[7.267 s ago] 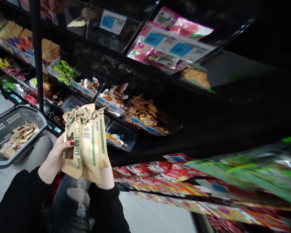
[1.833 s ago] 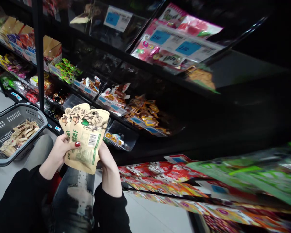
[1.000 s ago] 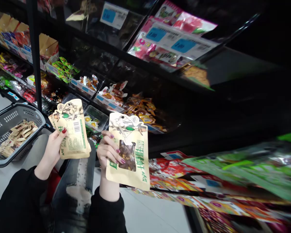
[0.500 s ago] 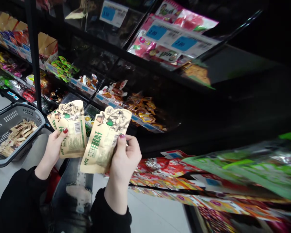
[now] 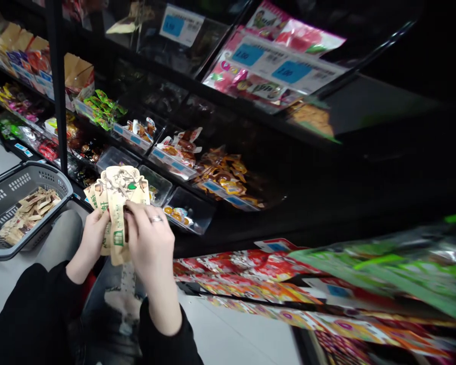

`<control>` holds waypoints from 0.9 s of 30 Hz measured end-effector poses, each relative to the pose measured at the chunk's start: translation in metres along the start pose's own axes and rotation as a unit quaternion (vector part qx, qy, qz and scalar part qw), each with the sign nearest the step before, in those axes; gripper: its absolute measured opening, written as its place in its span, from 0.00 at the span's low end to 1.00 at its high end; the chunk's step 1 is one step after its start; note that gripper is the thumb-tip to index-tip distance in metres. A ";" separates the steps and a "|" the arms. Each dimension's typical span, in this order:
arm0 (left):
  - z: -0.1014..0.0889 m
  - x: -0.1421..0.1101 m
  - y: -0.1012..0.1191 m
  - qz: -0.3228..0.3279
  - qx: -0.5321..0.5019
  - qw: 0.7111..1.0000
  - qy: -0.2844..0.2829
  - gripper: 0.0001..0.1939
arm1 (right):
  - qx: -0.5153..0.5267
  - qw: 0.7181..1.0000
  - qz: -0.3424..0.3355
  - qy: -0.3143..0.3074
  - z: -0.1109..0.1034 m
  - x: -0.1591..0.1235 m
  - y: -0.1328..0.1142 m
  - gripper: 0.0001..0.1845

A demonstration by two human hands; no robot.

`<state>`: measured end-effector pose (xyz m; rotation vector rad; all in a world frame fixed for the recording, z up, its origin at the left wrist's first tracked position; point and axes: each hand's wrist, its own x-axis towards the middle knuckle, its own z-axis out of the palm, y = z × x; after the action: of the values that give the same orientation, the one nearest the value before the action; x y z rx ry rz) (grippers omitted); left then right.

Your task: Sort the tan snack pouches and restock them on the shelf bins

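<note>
Several tan snack pouches (image 5: 116, 195) with green print are stacked together in front of me, low and left of centre. My left hand (image 5: 93, 234) grips the stack from the left side. My right hand (image 5: 150, 243), a ring on one finger, is closed over the front pouch from the right, its back facing me. Both black sleeves show below. The pouches' lower halves are hidden behind my hands.
A grey shopping basket (image 5: 41, 175) holding several tan packets stands on the floor at the left. Black shelves with clear bins of wrapped snacks (image 5: 220, 177) and blue price tags (image 5: 292, 72) run across the view. Red and green packets (image 5: 281, 274) fill the lower right shelf.
My right hand had pulled one pouch away to the right; now it has brought it back against the stack in my left hand.
</note>
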<state>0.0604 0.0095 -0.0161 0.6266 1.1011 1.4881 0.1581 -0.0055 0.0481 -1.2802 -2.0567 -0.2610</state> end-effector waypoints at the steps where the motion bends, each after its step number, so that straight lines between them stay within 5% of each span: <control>1: -0.001 0.002 0.000 -0.012 -0.025 1.000 -0.003 0.17 | 0.014 1.000 0.005 0.000 -0.002 0.001 0.006 0.12; 6: -0.003 0.004 0.002 -0.027 -0.074 0.997 -0.005 0.22 | 0.064 0.974 0.212 -0.041 -0.011 0.008 0.026 0.26; 10: -0.004 0.001 0.010 -0.013 -0.058 0.998 -0.003 0.23 | 0.310 0.886 0.330 -0.103 -0.012 0.006 0.033 0.17; 18: -0.012 0.001 0.023 -0.013 -0.121 0.992 -0.027 0.22 | 0.420 0.785 0.441 0.111 -0.010 -0.011 0.078 0.25; 22: -0.015 -0.003 0.026 -0.029 -0.149 0.985 -0.087 0.23 | 0.335 0.798 0.476 0.156 -0.012 -0.011 0.092 0.28; 27: -0.012 -0.007 0.026 -0.057 -0.164 0.978 -0.116 0.24 | 0.320 0.839 0.435 0.072 -0.004 -0.008 0.075 0.25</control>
<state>0.0401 0.0011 0.0029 0.4824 0.6821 1.4174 0.2260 0.0237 0.0324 -1.5167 -1.0828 0.6721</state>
